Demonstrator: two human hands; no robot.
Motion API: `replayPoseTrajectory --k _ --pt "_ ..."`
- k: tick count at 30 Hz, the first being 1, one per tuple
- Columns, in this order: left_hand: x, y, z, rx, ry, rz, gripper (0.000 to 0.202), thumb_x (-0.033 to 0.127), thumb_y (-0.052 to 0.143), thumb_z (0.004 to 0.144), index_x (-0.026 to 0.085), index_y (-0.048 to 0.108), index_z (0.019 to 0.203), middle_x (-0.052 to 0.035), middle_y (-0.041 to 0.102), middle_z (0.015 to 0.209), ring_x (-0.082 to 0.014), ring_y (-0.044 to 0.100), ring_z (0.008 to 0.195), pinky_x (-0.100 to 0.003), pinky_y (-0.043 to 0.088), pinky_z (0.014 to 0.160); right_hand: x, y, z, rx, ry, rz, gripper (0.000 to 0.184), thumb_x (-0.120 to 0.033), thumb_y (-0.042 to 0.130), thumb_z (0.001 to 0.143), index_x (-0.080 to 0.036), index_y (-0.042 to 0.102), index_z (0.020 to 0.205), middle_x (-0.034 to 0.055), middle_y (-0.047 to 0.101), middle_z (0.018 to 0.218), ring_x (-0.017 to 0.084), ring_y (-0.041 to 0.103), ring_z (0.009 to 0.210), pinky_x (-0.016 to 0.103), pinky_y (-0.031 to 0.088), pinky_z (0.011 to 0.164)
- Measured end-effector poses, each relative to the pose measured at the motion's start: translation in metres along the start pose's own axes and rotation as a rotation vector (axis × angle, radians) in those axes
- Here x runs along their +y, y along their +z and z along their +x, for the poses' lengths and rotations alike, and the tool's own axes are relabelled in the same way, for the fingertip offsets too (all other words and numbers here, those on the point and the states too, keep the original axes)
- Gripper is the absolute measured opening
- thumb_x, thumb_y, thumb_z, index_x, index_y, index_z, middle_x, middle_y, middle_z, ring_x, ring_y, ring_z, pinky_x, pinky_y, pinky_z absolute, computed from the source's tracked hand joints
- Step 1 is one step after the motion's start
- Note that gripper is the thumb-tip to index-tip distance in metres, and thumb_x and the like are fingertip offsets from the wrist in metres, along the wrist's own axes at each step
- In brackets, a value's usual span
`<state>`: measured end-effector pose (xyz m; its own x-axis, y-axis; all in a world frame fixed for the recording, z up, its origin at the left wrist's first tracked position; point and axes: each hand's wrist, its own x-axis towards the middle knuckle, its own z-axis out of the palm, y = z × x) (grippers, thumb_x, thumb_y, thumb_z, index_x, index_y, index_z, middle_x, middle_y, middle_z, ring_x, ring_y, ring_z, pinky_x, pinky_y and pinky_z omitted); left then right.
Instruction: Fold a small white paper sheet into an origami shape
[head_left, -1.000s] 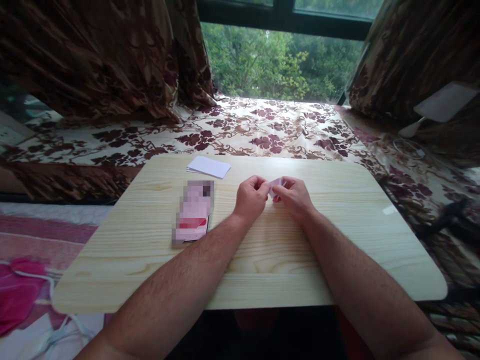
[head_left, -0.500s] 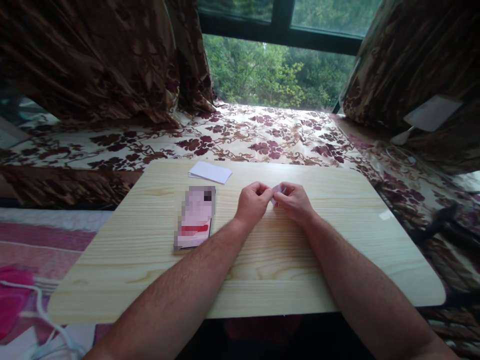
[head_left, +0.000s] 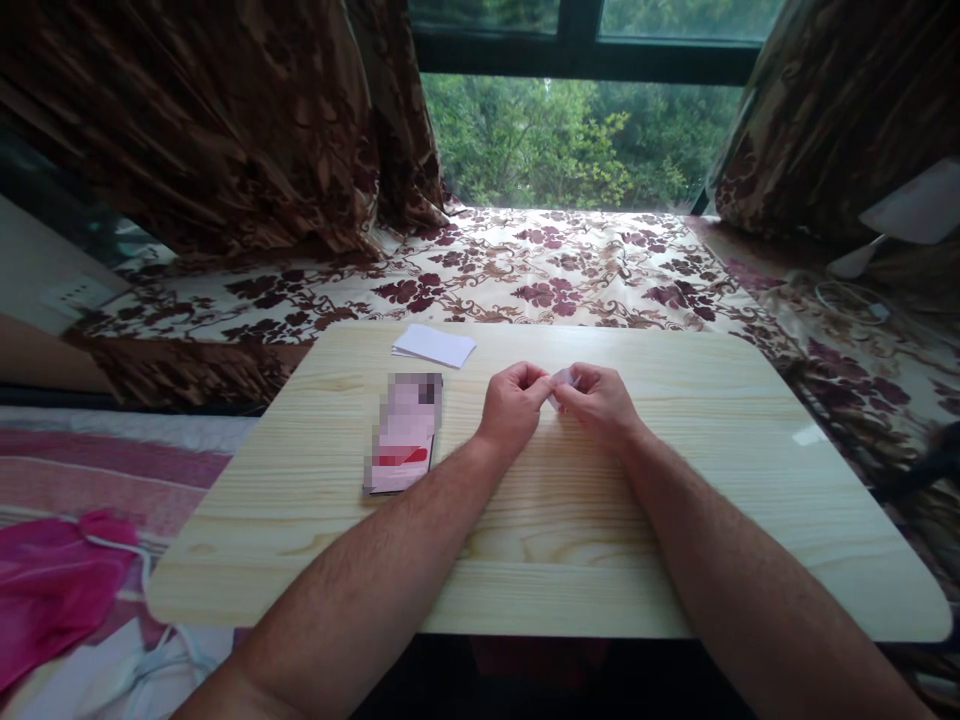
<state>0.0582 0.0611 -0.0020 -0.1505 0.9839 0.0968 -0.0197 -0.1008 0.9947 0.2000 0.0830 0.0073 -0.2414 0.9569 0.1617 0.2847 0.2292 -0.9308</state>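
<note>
Over the middle of the pale wooden table (head_left: 577,560), both hands come together around a small folded piece of white paper (head_left: 564,378). My left hand (head_left: 516,402) pinches its left side between thumb and fingers. On the right side, my right hand (head_left: 600,402) grips the paper with thumb and bent fingers. Most of the paper is hidden behind the fingers, so its shape is hard to make out. A phone (head_left: 405,435), partly blurred out, lies left of my left forearm. Beyond it rests a small stack of white paper sheets (head_left: 435,345).
A ledge with a floral cloth (head_left: 555,270) runs behind the table, below the window. Brown curtains (head_left: 247,130) hang at both sides. A white lamp (head_left: 915,205) stands at the far right. Pink cloth (head_left: 67,580) and a white cable (head_left: 146,570) lie at the lower left.
The view has turned slightly left, so everything sits further right in the picture. Both hands keep hold of the paper, with only small finger movement.
</note>
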Motion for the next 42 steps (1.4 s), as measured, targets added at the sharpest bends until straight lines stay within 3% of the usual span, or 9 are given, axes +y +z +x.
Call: replayPoseTrajectory --k 4,9,15,22,34,38,42 --pt "0.001 0.001 -0.001 0.054 -0.016 -0.072 0.016 0.028 0.068 0.076 0.017 0.059 0.069 0.0049 0.052 0.052 -0.0072 0.043 0.047 -0.021 0.034 0.047 -0.005 -0.003 0.0 -0.055 0.023 0.203 0.021 -0.035 0.071 0.076 -0.016 0.062 0.073 0.0001 0.062 0.062 0.012 0.055 0.056 0.025 0.043 0.053" --pt "0.002 0.003 -0.002 0.079 -0.056 -0.166 0.019 0.033 0.069 0.077 0.016 0.061 0.076 0.0005 0.061 0.057 -0.0111 0.056 0.049 -0.022 0.043 0.045 -0.003 -0.006 -0.001 -0.067 0.08 0.395 0.024 -0.04 0.07 0.08 -0.017 0.066 0.079 0.0017 0.066 0.069 0.013 0.059 0.057 0.027 0.05 0.055" --pt "0.002 0.003 -0.002 0.036 -0.058 -0.17 0.015 0.029 0.067 0.078 0.015 0.061 0.076 -0.0013 0.063 0.058 -0.0122 0.059 0.049 -0.023 0.047 0.047 0.002 -0.005 0.001 0.022 0.039 0.28 0.025 -0.039 0.071 0.081 -0.016 0.064 0.072 -0.0006 0.062 0.055 0.011 0.055 0.049 0.023 0.043 0.049" --pt "0.007 0.001 -0.003 -0.073 0.01 -0.06 0.02 0.03 0.069 0.078 0.015 0.06 0.067 0.0015 0.056 0.051 -0.0082 0.048 0.045 -0.021 0.037 0.045 -0.002 -0.009 0.002 -0.004 0.013 0.23 0.026 -0.035 0.072 0.078 -0.016 0.061 0.064 -0.0023 0.059 0.051 0.008 0.049 0.043 0.022 0.035 0.044" --pt "0.008 -0.005 0.002 -0.184 -0.138 -0.136 0.021 0.031 0.073 0.073 0.014 0.061 0.067 0.0004 0.057 0.055 -0.0085 0.048 0.046 -0.022 0.037 0.044 -0.008 -0.007 0.003 0.074 0.024 0.221 0.023 -0.033 0.071 0.074 -0.016 0.061 0.063 -0.0035 0.055 0.047 0.008 0.044 0.041 0.022 0.03 0.04" --pt "0.011 -0.004 0.0 -0.143 -0.199 -0.21 0.021 0.027 0.075 0.068 0.015 0.059 0.063 0.0043 0.048 0.052 -0.006 0.04 0.044 -0.02 0.031 0.041 -0.007 -0.009 0.005 0.162 0.014 0.292 0.018 -0.032 0.071 0.076 -0.015 0.068 0.075 -0.0035 0.057 0.051 0.008 0.047 0.041 0.022 0.035 0.04" --pt "0.012 -0.001 0.0 -0.022 -0.207 -0.313 0.019 0.025 0.074 0.067 0.015 0.059 0.063 0.0031 0.05 0.054 -0.0065 0.041 0.045 -0.02 0.031 0.041 -0.005 -0.008 0.005 0.309 -0.029 0.367 0.015 -0.03 0.07 0.078 -0.016 0.067 0.082 -0.0026 0.062 0.06 0.008 0.051 0.044 0.022 0.041 0.041"
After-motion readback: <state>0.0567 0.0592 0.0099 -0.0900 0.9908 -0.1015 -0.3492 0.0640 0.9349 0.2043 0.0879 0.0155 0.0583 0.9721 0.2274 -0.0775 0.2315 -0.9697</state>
